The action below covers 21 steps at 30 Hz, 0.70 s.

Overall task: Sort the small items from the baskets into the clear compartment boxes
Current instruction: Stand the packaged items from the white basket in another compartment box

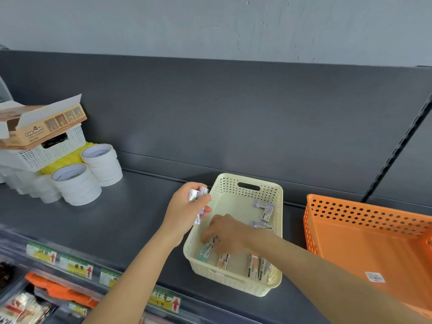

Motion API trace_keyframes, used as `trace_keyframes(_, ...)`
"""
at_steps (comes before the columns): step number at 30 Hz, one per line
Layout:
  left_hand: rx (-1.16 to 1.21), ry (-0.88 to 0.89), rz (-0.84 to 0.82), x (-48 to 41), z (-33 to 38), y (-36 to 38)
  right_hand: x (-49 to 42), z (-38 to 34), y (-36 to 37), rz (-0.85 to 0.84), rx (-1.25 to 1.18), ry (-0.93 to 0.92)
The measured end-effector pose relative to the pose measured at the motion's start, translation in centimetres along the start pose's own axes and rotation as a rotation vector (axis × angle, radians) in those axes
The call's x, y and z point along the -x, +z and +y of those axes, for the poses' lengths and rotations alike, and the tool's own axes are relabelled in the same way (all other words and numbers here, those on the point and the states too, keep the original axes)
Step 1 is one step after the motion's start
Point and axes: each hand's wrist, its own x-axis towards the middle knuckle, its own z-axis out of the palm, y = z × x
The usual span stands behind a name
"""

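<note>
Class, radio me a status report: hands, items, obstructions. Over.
Left hand grips erasers. Right hand in cream basket, pinching teal eraser. Nothing in the way; orange basket stands apart.

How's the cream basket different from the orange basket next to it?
The cream basket holds small packets, with the right hand reaching into it; the orange basket shows only a white sticker inside. The cream basket looks smaller than the orange basket, which runs out of view. Both are perforated, on the grey shelf.
</note>
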Motion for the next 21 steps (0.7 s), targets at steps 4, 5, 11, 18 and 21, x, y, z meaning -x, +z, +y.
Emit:
trace_keyframes(4,-0.012,-0.009,-0.001,0.1,-0.2,-0.2,0.1,0.4,0.2,0.064,0.032,0.052)
trace_keyframes(5,-0.008,-0.013,-0.004,0.1,-0.3,-0.2,0.1,0.5,0.2,0.076,0.038,0.061)
trace_keyframes(11,-0.001,-0.015,0.01,0.1,-0.4,-0.1,0.3,1.1,0.0,0.144,0.049,0.17)
trace_keyframes(18,-0.007,-0.013,0.014,-0.3,-0.4,0.1,1.4,2.4,-1.1,0.266,-0.339,0.29)
trace_keyframes(21,0.002,-0.013,-0.004,-0.3,-0.4,0.3,1.5,2.8,-1.2,0.346,-0.624,0.364)
